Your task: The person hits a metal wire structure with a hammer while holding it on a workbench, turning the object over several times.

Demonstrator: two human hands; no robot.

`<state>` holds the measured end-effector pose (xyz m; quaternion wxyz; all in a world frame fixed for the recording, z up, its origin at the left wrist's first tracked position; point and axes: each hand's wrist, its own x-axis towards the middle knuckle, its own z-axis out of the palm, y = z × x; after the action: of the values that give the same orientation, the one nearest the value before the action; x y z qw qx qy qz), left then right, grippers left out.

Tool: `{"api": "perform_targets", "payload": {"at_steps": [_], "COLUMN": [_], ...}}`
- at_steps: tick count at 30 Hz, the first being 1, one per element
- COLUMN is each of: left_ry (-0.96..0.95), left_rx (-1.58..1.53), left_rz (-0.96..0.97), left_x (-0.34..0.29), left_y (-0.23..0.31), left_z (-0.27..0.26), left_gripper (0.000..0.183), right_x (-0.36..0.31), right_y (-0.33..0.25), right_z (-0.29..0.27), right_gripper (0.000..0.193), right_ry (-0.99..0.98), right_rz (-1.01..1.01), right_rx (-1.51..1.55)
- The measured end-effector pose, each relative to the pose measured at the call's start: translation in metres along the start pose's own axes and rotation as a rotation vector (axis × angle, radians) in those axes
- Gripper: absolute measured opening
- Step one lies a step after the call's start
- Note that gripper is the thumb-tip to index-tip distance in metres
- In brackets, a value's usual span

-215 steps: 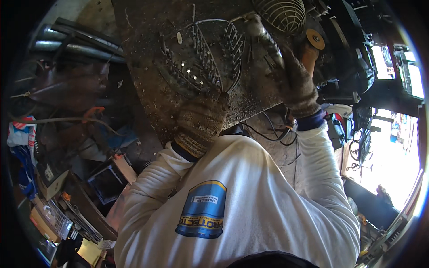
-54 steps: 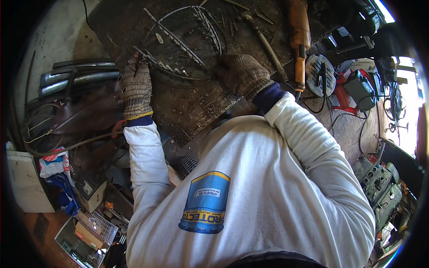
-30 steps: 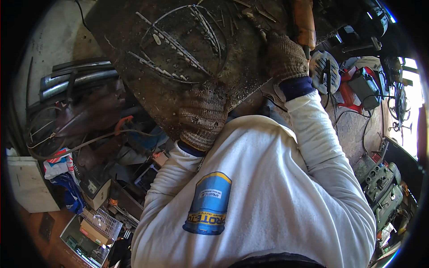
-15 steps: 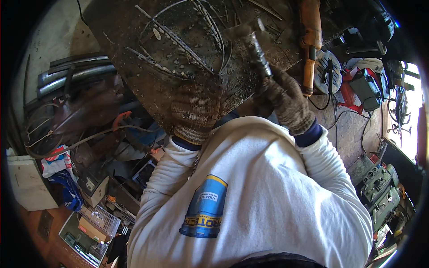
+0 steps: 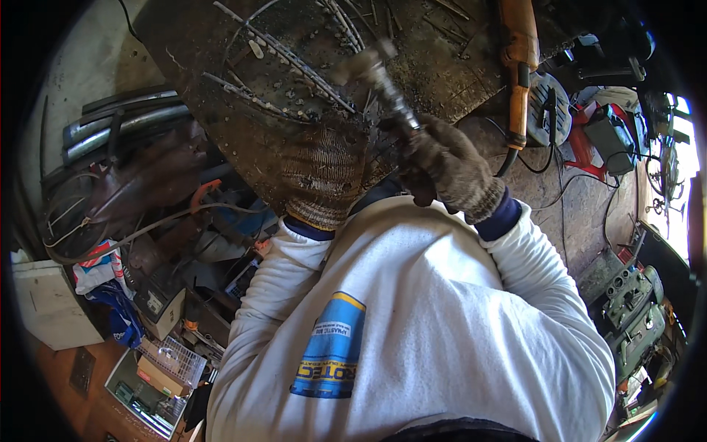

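My right hand (image 5: 456,166), in a brown knit glove, is wrapped round the shiny metal handle of a hammer (image 5: 394,99). The hammer's head is smeared by motion and hangs over the dark steel workbench (image 5: 184,62). In a dirty striped glove, my left hand (image 5: 320,173) lies at the bench's near edge, closed at the ends of some thin ribbed metal rods (image 5: 294,65). These rods fan away from it across the bench, with a curved rod beside them. Its fingertips are partly hidden in the dark.
Slag crumbs and loose rod pieces (image 5: 445,33) litter the bench. An orange power tool (image 5: 520,48) with a cord lies along its right side. Metal pipes (image 5: 121,125) and hoses crowd the left. Red and grey equipment (image 5: 607,136) stands on the right floor, near trailing cables.
My right hand and the hammer have moved left, toward my left hand, and the hammer head now tilts more to the left. My left hand has stayed at the rods.
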<state>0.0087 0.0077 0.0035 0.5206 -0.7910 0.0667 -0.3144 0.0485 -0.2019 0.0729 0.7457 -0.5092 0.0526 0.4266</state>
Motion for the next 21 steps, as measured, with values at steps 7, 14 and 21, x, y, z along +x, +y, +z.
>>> {"api": "perform_targets", "payload": {"at_steps": [7,14,21], "left_ry": [-0.008,-0.035,-0.045], "left_rx": [0.311,0.295,0.004], "left_rz": [-0.162,-0.140,0.010], "left_x": [-0.009,-0.019,-0.014], "left_y": [0.025,0.027,0.022], "left_z": [0.004,0.005,0.009], "left_gripper": [0.045,0.052,0.053], "right_x": [0.000,0.000,0.002], "right_y": [0.002,-0.005,0.006], "right_z": [0.008,0.000,0.007], "right_gripper": [0.047,0.052,0.046], "right_ry": [-0.011,0.101,0.076], "right_rz": [-0.290,-0.268,-0.346], "right_rx": [0.405,0.121,-0.184]}}
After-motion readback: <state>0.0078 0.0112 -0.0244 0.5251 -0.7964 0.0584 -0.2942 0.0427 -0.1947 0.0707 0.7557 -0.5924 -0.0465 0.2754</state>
